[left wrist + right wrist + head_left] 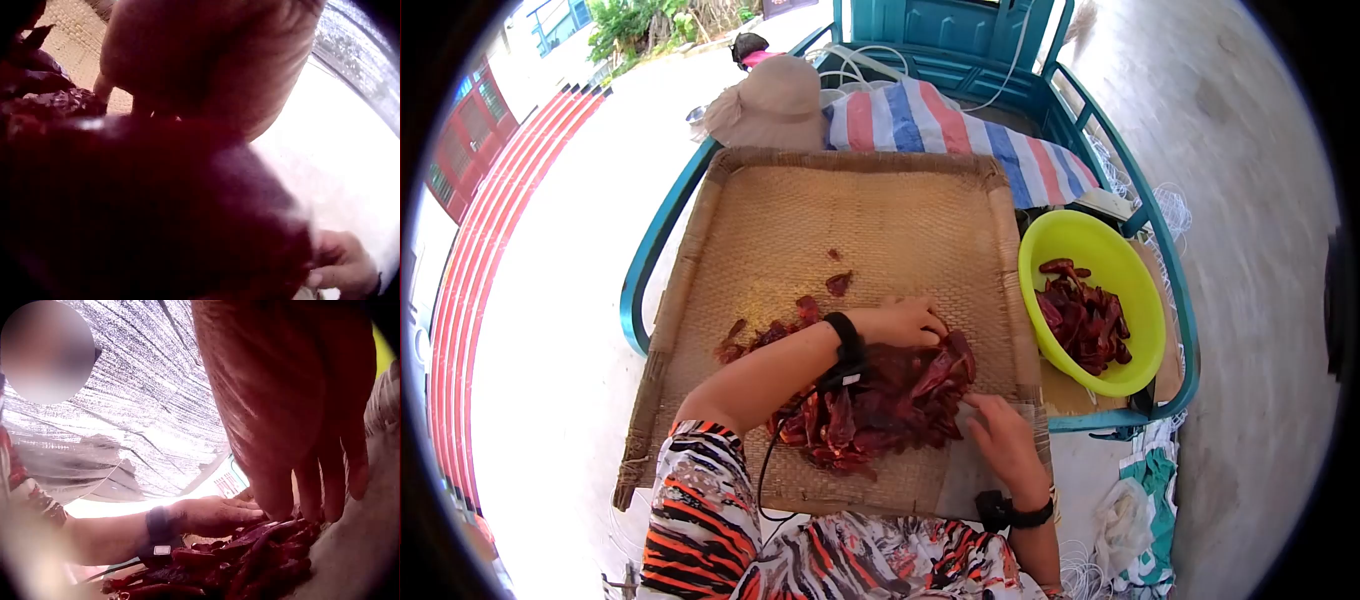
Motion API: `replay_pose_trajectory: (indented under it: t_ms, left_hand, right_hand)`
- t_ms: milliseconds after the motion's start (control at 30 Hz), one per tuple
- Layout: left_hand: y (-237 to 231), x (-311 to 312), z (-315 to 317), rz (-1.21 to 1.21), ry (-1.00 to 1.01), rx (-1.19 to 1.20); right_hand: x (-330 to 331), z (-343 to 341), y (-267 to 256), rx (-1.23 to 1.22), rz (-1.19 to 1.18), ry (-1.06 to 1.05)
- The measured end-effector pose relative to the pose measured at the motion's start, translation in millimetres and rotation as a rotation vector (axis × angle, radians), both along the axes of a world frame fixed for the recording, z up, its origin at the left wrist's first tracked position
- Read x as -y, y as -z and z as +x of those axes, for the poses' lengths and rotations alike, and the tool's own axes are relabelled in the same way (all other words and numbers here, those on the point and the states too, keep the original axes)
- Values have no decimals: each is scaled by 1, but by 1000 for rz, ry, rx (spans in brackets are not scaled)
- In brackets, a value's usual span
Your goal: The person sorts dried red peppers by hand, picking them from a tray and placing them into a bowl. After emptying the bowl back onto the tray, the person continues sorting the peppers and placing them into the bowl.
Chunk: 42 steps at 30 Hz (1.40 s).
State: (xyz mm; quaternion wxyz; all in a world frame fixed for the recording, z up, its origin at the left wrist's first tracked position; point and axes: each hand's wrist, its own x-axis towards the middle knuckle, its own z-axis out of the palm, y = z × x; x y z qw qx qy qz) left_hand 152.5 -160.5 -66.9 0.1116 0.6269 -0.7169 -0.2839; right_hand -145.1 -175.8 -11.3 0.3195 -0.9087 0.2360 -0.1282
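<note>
A pile of dried red peppers (890, 400) lies on a woven tray (850, 210). Across the pile's far side reaches the left hand (900, 322), palm down, its fingers resting at the peppers' far right edge. In the left wrist view a blurred red pepper (150, 212) covers much of the left hand (206, 62). The right hand (1008, 450) is at the pile's near right side, fingertips by the peppers. The right wrist view shows the right hand (287, 394) with fingers extended down onto peppers (250, 562), the left hand (215, 515) beside them.
Right of the tray, a yellow-green basin (1145, 340) holds more peppers. Behind stand a sun hat (780, 100) and a striped cloth (940, 120) on a teal metal cart (1190, 340). Small pepper pieces (838, 284) lie on the tray beyond the pile. A black cable (762, 470) hangs near the left forearm.
</note>
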Motion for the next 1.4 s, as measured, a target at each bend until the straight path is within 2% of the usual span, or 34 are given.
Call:
replay_pose_trajectory:
  t_ms: [33, 67, 133, 233, 333, 433, 567, 633, 700, 733, 800, 833, 867, 967, 1000, 1067, 1100, 1300, 1400]
  left_hand:
    - [-1, 1, 4, 55, 56, -118]
    - [0, -1, 4, 44, 28, -148]
    - [-30, -13, -7, 26, -29, -209]
    - [-29, -16, -12, 13, -103, -288]
    - [-8, -20, -25, -268, -219, -409]
    - [-3, -19, -29, -84, -231, -211]
    - [-9, -23, -30, -253, -155, -148]
    - [-49, -34, -36, -254, -126, -112]
    - [-71, -46, -47, -427, -73, -90]
    - [-79, -51, -53, -514, -51, -80]
    - [-92, -59, -63, -436, 6, -116]
    - [-94, -64, -65, -397, 28, -130]
    - [-89, -67, -67, -208, -59, -339]
    - [-108, -87, -75, -71, -256, -548]
    - [-106, -92, -74, -38, -247, -605]
    - [-102, -97, -71, 19, -221, -720]
    - [-102, -99, -70, 22, -243, -714]
    - [-98, -106, -49, 74, -389, -644]
    - [-93, -111, -49, 97, -350, -641]
  right_hand:
    - [0, 1, 0, -1, 17, -6]
    - [0, 2, -1, -2, 33, -13]
    - [0, 6, -2, 13, 53, -27]
    - [0, 14, -3, 68, 57, -54]
    - [-2, 22, -7, 88, 33, -82]
    - [-6, 27, -4, 30, -7, -77]
    - [-5, 24, -6, 20, -23, -45]
    - [-10, 24, -12, 96, 53, 55]
    - [-16, 27, -24, 239, 184, 216]
    - [-15, 30, -25, 288, 81, 201]
    - [-14, 35, -26, 382, -123, 156]
    - [-15, 35, -21, 400, -73, 137]
    - [-15, 35, -14, 418, -21, 110]
    - [-17, 34, -11, 400, 191, 60]
    - [-18, 32, -13, 377, 268, 56]
    - [-22, 30, -24, 314, 582, 88]
    - [-24, 30, -27, 281, 735, 105]
    - [-26, 36, -3, 472, 640, 114]
    - [-27, 37, -5, 407, 749, 144]
